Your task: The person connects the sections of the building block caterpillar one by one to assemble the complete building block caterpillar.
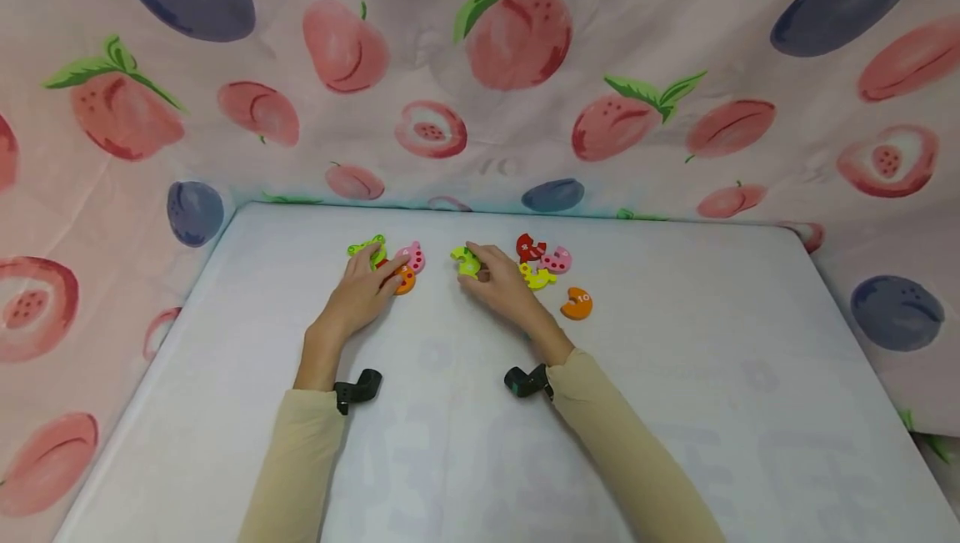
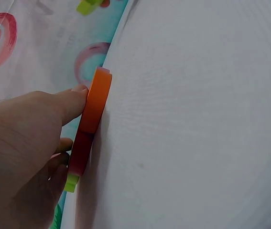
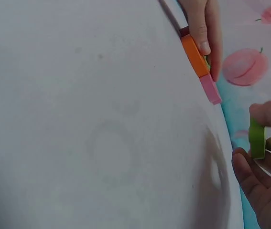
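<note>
The left hand (image 1: 358, 293) rests its fingers on a group of small pieces: a green one (image 1: 377, 253), a pink one with dots (image 1: 416, 258), an orange one (image 1: 406, 280) and a red one partly hidden beneath the fingers. In the left wrist view the thumb touches the edge of the orange piece (image 2: 96, 102), beside the red piece (image 2: 81, 152). The right hand (image 1: 506, 286) pinches a light green piece (image 1: 467, 262) between thumb and fingers; the right wrist view shows this green piece (image 3: 257, 138) held above the table surface.
Right of the right hand lie a red piece (image 1: 529, 248), a pink piece (image 1: 557, 260), a yellow piece (image 1: 537, 278) and, nearer the front, an orange piece marked 10 (image 1: 577, 304). A fruit-patterned cloth (image 1: 510, 159) hangs behind the white table (image 1: 675, 409).
</note>
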`<state>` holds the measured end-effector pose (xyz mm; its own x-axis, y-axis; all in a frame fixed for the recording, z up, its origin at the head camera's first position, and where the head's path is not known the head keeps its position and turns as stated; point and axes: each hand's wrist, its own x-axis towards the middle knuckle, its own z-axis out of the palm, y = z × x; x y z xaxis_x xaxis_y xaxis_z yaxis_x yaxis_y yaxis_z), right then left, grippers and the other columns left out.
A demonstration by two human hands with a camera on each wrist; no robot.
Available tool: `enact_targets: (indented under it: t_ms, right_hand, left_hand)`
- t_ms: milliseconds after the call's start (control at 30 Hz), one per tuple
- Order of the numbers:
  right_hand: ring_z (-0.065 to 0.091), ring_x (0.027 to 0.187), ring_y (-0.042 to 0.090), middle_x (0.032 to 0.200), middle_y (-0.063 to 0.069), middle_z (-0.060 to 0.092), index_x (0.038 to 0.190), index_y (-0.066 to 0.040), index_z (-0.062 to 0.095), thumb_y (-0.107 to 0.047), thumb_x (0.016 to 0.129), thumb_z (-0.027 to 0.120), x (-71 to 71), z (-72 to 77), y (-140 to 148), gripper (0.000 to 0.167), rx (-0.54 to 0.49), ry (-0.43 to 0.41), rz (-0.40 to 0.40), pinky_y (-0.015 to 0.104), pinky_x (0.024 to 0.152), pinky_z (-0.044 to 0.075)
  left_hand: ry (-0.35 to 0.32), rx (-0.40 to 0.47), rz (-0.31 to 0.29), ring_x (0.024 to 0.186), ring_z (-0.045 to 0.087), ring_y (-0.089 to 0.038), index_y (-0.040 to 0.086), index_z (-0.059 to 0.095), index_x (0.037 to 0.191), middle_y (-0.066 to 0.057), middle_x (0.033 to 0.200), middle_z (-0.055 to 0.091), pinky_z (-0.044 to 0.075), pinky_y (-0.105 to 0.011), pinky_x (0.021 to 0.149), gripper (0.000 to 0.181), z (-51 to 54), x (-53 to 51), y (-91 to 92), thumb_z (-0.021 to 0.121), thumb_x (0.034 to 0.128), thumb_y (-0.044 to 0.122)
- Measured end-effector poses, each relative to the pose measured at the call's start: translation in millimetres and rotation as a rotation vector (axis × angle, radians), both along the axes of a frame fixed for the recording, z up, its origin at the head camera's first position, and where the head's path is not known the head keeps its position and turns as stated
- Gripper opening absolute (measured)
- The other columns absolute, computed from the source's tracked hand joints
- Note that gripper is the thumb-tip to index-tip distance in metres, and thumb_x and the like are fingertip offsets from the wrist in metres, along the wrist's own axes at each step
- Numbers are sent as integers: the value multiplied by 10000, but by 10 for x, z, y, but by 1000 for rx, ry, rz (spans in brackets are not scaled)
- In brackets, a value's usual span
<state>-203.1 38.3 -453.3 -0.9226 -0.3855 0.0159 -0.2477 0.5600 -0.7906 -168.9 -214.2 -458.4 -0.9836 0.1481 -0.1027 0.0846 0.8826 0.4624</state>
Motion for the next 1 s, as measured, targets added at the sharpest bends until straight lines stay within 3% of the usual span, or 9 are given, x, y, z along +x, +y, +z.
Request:
enact_targets:
  t_ms: [267, 567, 1000]
  right_hand:
    - [472, 1308, 241, 1512, 128, 399, 1498, -80, 347, -216, 973, 578, -194, 7, -232, 590, 14, -12, 60, 383, 1096, 434]
    - [440, 1360, 255, 1520, 150, 387, 1505, -55, 330, -233, 1000, 533, -323, -26, -436, 572, 35, 15, 105, 374, 1134, 394]
    - [390, 1399, 275, 1501, 149, 395, 1511, -85, 333, -247, 1021, 488, -469, -81, -592, 538, 184, 64, 183, 402, 1192, 304]
  left_hand:
    - [7, -16, -10, 1485, 115, -368, 300, 398, 1484, -163, 1610, 125, 273, -627, 1140, 464, 0, -4, 6, 438, 1025, 354]
    - [1, -13, 4, 1487, 111, -368, 316, 391, 1486, -160, 1614, 118, 279, -641, 1128, 468, 1, -10, -9, 437, 1023, 373]
    - [-3, -19, -13, 1483, 114, -372, 303, 384, 1491, -170, 1613, 111, 303, -646, 1111, 468, 10, -7, -7, 427, 1029, 363]
